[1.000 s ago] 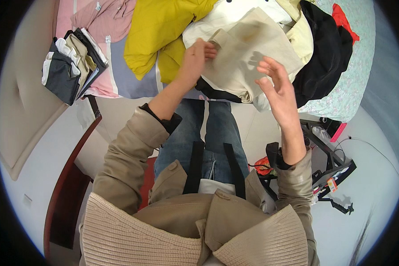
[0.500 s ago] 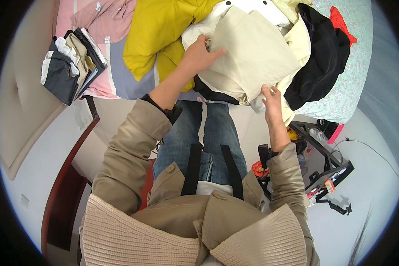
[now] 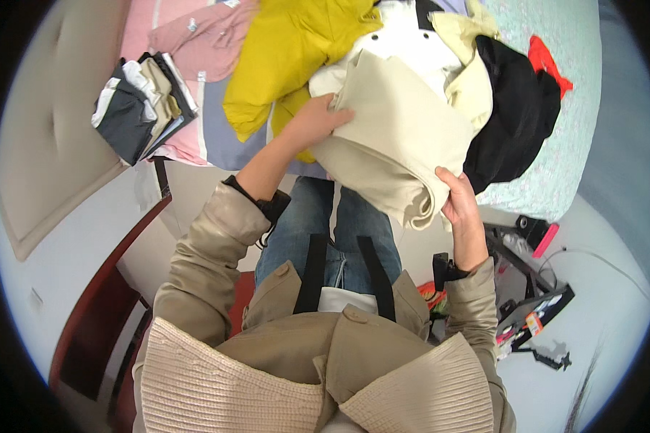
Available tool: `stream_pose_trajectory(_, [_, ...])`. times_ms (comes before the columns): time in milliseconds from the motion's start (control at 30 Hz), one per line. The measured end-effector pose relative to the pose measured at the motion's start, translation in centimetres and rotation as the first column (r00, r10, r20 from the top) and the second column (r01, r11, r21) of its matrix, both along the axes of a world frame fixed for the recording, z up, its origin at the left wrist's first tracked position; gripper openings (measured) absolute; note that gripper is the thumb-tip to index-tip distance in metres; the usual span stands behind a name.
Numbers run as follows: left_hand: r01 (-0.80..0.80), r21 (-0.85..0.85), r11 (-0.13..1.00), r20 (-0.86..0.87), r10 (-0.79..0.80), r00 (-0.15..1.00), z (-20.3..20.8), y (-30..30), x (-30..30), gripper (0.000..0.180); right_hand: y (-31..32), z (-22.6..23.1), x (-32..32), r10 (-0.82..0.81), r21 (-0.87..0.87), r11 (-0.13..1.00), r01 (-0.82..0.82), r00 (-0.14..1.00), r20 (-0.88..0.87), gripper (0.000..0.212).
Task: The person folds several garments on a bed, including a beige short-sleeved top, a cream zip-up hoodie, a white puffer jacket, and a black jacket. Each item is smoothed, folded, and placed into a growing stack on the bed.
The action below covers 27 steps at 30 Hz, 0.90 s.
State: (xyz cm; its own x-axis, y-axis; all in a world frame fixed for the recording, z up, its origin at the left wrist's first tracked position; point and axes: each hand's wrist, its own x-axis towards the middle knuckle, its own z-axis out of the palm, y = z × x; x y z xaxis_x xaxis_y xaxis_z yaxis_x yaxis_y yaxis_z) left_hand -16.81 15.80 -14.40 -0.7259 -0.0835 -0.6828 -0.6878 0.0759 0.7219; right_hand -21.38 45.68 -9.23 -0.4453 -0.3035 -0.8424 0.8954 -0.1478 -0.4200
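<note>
Here, cream garment [image 3: 397,137] folded over the bed's near edge [image 3: 527,202], long axis running from left hand [image 3: 314,119] toward right hand [image 3: 461,206]. Both sets of fingers closed on cloth at opposite ends.

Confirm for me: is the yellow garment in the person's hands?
No, both the left hand and right hand grip the cream garment, while the yellow garment lies on the bed.

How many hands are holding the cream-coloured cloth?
2: the left hand grips the cream garment at its upper left edge, the right hand at its lower right corner.
</note>
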Motion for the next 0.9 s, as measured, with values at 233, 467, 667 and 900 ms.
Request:
stream_pose_trajectory(233, [-0.186,-0.045,0.981,-0.044,0.184,0.982,8.4,-5.0,4.1,0.043,-6.6,5.2,-3.1,0.349,0.026,0.935,-0.353,0.908,-0.231,0.042])
stream_pose_trajectory(467, [-0.388,-0.161,0.907,-0.084,0.379,0.922,9.9,-13.6,13.3,0.042,-18.5,6.8,-0.8,0.556,0.047,0.814,-0.579,0.754,-0.351,0.037])
stream_pose_trajectory(667, [-0.615,-0.125,0.779,-0.21,0.585,0.784,8.8,-23.3,22.8,0.042,-33.0,5.8,4.5,0.692,0.123,0.69,-0.713,0.601,-0.401,0.03])
stream_pose_trajectory(900, [-0.851,-0.119,0.511,-0.399,0.761,0.512,12.7,-36.5,31.6,0.033,-52.5,7.8,10.7,0.7,0.224,0.568,-0.792,0.321,-0.638,0.024])
